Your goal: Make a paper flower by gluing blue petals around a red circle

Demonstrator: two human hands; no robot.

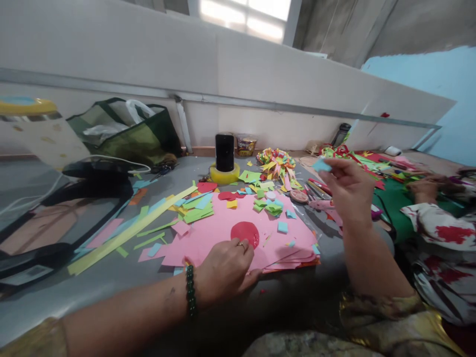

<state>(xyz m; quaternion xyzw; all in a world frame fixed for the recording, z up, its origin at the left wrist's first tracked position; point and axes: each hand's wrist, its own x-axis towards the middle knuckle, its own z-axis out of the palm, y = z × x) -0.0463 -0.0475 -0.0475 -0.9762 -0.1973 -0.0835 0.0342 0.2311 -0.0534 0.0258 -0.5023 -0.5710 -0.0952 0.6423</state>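
Pink paper sheets [215, 223] lie stacked on the grey table, with a red paper circle [244, 232] on top. My left hand [228, 263], with a ring and a green bead bracelet, rests at the circle's lower edge; its fingers are curled, and what they may hold is hidden. Raised at the right, my right hand [345, 186] pinches a small light blue paper piece [322, 165] between thumb and fingers. Small blue squares [282, 227], folded green pieces [273, 209] and a yellow piece [231, 204] lie on the pink paper.
Behind the paper, a phone [225, 152] stands in a yellow tape roll [225, 174], near a cup [246, 145] and a colourful paper bundle [278, 166]. Paper strips [137, 228], a green bag [141, 131] and a black strap [107, 233] are left. Another person's hand [424, 188] is right.
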